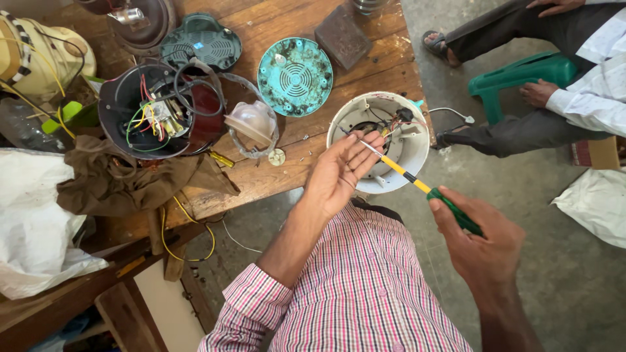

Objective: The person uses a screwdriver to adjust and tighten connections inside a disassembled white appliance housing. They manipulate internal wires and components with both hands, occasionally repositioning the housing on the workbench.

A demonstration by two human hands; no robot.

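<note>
The right hand (482, 238) grips a green-handled screwdriver (417, 184), fingers wrapped tight around it. The left hand (339, 171), fingers loosely together, steadies its tip over a white appliance housing (414, 140).

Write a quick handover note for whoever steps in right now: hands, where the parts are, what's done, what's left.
Left hand: open, fingers against the shaft of the screwdriver, over the white round housing.
Right hand: gripping the screwdriver's green handle, tip aimed into the housing.
Housing sits open at the corner of the wooden table, wires exposed inside.
Teal round cover lies loose on the table; a second opened dark unit with coloured wires sits further left.
Done: housing opened. Left: the work inside it, then closing up.
</note>
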